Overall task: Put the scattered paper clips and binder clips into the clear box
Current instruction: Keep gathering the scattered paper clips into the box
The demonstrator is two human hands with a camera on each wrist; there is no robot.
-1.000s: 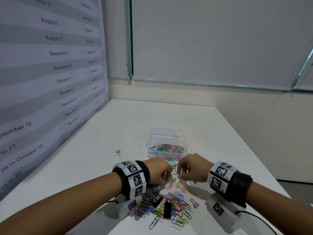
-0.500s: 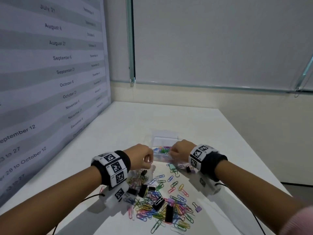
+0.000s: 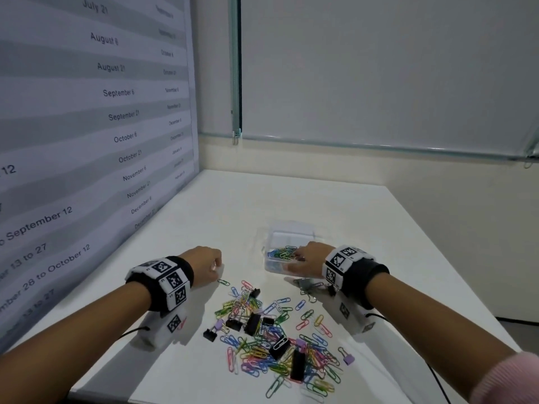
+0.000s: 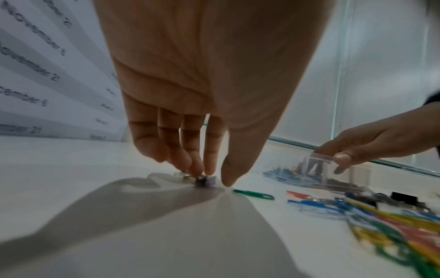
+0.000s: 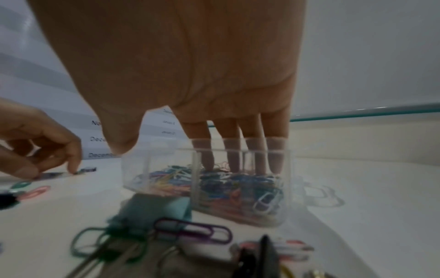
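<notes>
Head view shows a smooth white table (image 3: 291, 199) with a heap of thin, glossy wire paper clips (image 3: 271, 342) in many colours at 6 o'clock, mixed with boxy black binder clips (image 3: 252, 323) and small lilac ones. At 12 o'clock of the heap stands the clear box (image 3: 291, 231), rectangular, thin-walled plastic, part filled with coloured clips.

My right hand (image 3: 306, 259) reaches into the box with four straight fingers (image 5: 207, 159) dipped down among the clips, thumb outside the near wall; nothing is pinched. My left hand (image 3: 204, 265) is at 9 o'clock of the box, its fingertips (image 4: 209, 169) gathered narrowly and pressing down on a small purple binder clip (image 4: 205, 181) lying on the table; the thumb tip sits just beside it.

Half a second ago both fists were close together at the near edge of the box; since then the left has swung out leftward and the right has gone inside the box.

Along the left wall a grey-banded chart (image 3: 87, 112) lists dates: "August 21", "September 6", "October 21", "November 6". Both wristbands (image 3: 172, 279) carry black-and-white square markers.
</notes>
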